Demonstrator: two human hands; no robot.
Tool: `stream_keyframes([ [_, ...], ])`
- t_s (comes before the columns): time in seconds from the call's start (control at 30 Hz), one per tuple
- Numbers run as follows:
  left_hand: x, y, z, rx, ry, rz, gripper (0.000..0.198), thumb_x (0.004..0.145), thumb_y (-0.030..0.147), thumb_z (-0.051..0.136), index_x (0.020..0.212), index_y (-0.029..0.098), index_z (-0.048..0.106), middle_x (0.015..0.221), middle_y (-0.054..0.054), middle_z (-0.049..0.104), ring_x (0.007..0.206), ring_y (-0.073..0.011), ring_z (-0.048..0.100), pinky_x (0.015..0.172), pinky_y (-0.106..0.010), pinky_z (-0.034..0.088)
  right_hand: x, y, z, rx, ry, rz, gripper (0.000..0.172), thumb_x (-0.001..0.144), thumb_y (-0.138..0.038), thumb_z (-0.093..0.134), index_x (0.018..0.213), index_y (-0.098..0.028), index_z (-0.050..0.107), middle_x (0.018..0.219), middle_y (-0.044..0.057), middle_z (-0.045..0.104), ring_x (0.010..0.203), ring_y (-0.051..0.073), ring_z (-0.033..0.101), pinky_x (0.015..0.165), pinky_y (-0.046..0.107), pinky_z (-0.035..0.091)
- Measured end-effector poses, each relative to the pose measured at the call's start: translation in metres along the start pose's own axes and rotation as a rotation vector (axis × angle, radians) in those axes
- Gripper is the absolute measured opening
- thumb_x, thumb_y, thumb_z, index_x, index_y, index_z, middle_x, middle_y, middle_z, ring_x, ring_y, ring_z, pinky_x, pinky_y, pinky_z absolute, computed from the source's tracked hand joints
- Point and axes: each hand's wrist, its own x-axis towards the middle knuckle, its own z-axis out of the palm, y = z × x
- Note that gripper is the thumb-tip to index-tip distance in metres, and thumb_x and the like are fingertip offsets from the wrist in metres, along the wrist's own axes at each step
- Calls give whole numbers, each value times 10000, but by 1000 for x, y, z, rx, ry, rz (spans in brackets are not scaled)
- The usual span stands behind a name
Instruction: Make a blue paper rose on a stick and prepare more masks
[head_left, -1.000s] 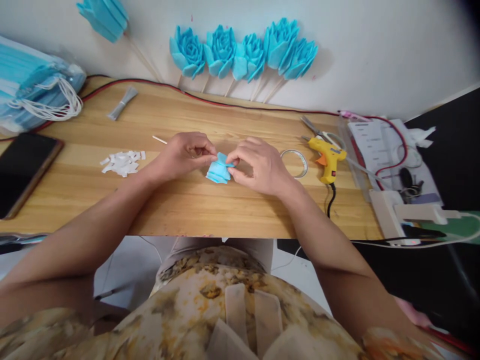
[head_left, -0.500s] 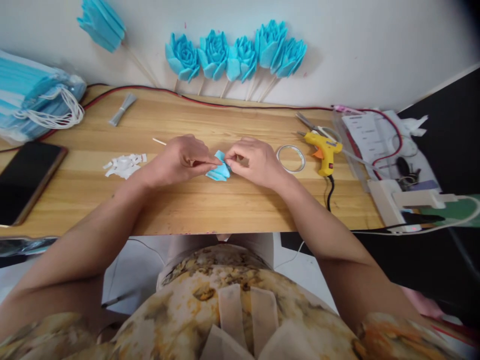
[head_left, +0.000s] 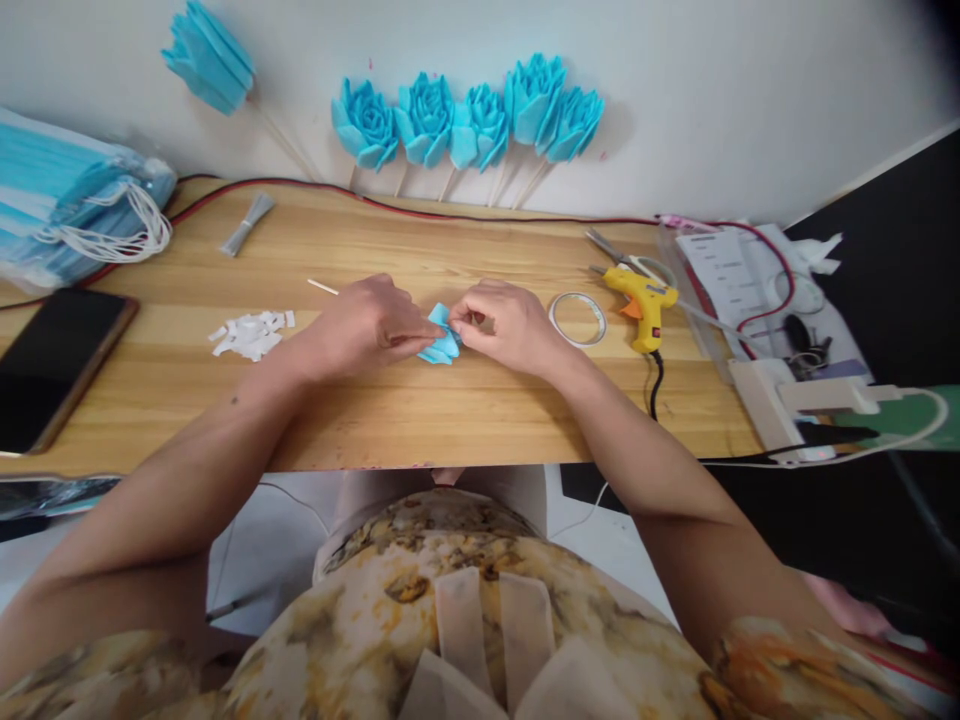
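Note:
Between my hands, just above the wooden table, is a small light-blue flower [head_left: 442,347] of folded fabric-like petals. My left hand [head_left: 375,325] pinches its left side, fingers closed. From the right, my right hand [head_left: 499,325] pinches its upper right edge between thumb and forefinger. A thin white stick [head_left: 322,286] pokes out to the left from behind my left hand; its other end is hidden. White paper scraps [head_left: 251,334] lie in a small heap left of my left wrist. A roll of tape [head_left: 577,319] lies flat beside my right hand.
Several finished blue flowers [head_left: 424,118] on sticks lean on the wall. At left are packed face masks [head_left: 67,195], a phone [head_left: 60,365] and a tied bundle of grey strips [head_left: 247,224]. A yellow glue gun [head_left: 641,303], scissors [head_left: 611,250] and a power strip [head_left: 772,405] stand right.
My left hand has turned slightly over the blue flower, its knuckles shifting right. My right hand stays in nearly the same pinch. The whole view has shifted a little.

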Motion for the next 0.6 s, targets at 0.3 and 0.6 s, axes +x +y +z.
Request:
stream_keyframes([
  [0.3, -1, 2, -14, -375, -8, -239, 281, 1026, 431, 627, 1039, 233, 825, 883, -62, 813, 724, -161, 690, 695, -281, 461, -2, -1, -9, -30, -36, -144, 303, 1004, -276, 508, 802, -222, 727, 778, 27, 713, 759, 176, 583, 752, 327, 425],
  [0.6, -2, -11, -5, -200, 123, -347, 307, 991, 367, 628, 787, 175, 755, 725, -50, 698, 677, -158, 601, 664, -288, 420, -1, -16, -16, 37, 153, -249, 285, 1018, -300, 569, 826, -215, 762, 795, 30, 746, 728, 164, 640, 711, 325, 477],
])
